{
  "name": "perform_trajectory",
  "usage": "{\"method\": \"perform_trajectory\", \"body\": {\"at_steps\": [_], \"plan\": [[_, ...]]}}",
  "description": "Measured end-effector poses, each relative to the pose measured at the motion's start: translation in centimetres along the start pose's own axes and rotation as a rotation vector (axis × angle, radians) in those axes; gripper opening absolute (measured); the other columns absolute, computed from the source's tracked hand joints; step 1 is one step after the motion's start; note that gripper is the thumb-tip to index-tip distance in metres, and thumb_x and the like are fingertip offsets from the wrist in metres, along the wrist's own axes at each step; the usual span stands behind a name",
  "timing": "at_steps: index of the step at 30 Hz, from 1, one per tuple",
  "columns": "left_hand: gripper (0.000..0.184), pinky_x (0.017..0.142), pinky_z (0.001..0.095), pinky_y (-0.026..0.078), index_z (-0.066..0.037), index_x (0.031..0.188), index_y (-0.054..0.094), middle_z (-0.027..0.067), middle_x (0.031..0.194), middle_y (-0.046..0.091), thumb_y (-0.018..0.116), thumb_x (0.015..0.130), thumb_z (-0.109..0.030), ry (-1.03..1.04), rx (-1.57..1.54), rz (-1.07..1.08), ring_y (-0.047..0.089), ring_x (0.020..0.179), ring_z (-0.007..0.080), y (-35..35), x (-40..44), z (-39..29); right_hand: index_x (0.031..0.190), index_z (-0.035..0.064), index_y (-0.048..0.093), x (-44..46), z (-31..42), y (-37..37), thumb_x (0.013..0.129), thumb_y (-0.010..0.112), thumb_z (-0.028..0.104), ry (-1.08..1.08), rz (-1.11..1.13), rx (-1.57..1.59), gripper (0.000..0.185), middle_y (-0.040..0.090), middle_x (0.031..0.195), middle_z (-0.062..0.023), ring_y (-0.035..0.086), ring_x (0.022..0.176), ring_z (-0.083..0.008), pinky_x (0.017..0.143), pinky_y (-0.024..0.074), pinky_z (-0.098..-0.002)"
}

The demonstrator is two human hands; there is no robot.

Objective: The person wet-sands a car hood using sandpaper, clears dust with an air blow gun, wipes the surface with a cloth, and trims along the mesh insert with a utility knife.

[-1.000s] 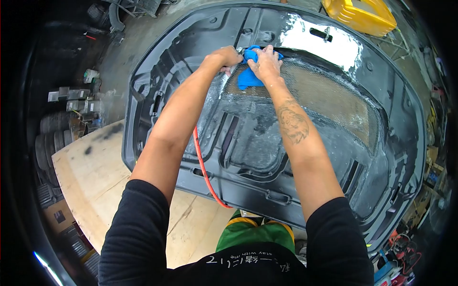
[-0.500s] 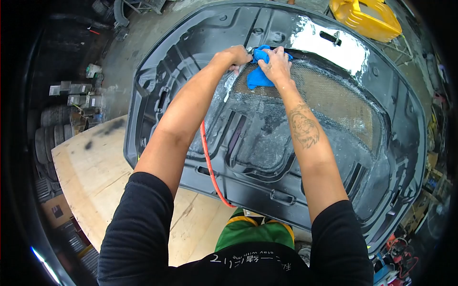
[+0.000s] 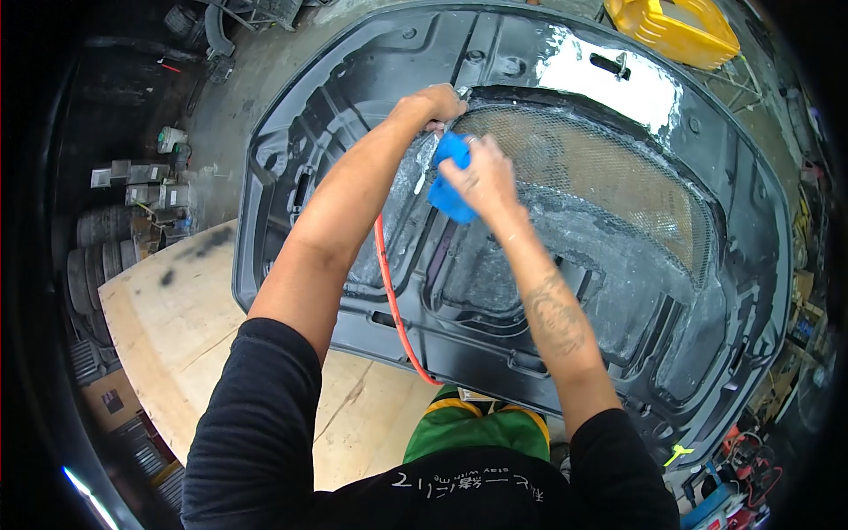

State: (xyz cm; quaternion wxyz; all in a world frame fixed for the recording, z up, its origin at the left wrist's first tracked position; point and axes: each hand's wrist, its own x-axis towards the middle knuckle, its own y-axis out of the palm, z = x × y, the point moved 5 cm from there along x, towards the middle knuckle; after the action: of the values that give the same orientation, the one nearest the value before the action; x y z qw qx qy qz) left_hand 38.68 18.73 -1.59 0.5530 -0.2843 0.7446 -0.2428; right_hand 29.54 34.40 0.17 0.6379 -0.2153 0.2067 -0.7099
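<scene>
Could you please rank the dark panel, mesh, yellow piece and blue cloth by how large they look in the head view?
1. Dark panel, by far the largest
2. Mesh
3. Yellow piece, cut off by the frame's top
4. Blue cloth, partly covered by the right hand

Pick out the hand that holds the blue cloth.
The right hand, on the tattooed forearm, holds the blue cloth; the left hand, near the mesh's upper-left corner, shows no blue cloth.

My view is bright mid-frame, dark and fisheye-bent toward the edges; I see the right hand smeared by blur.
</scene>
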Motion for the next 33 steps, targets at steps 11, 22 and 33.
{"method": "perform_trajectory", "body": {"at_steps": [11,22,33], "plan": [[0.056,0.04,0.037,0.046,0.004,0.071,0.064,0.0168,0.064,0.069,0.053,0.096,-0.045,-0.005,0.016,-0.017,0.057,0.042,0.0192,0.3,0.3,0.0,0.143,0.001,0.049,-4.4,6.4,9.3,0.086,0.069,0.026,-0.07,0.215,-0.195,0.065,0.03,0.156,-0.0268,0.031,0.14,-0.0408,0.113,0.0246,-0.0585],[0.054,0.041,0.0347,0.044,0.002,0.071,0.067,0.015,0.064,0.069,0.053,0.095,-0.044,0.005,0.049,0.025,0.053,0.041,0.0172,0.4,0.9,1.5,0.146,-0.0049,0.044,-2.3,3.1,13.2,0.099,0.046,0.03,-0.3,0.3,-1.107,0.059,0.043,0.149,-0.0285,0.035,0.14,-0.0441,0.117,0.0146,-0.0564],[0.052,0.042,0.0364,0.043,0.001,0.072,0.067,0.0165,0.066,0.069,0.054,0.096,-0.043,-0.03,0.113,0.074,0.053,0.043,0.0177,0.5,-0.2,1.1,0.133,-0.0007,0.061,-1.8,5.2,13.5,0.098,0.046,0.021,-0.333,0.534,-1.233,0.044,0.056,0.138,-0.0248,0.047,0.131,-0.0422,0.099,0.0298,-0.0537]]}}
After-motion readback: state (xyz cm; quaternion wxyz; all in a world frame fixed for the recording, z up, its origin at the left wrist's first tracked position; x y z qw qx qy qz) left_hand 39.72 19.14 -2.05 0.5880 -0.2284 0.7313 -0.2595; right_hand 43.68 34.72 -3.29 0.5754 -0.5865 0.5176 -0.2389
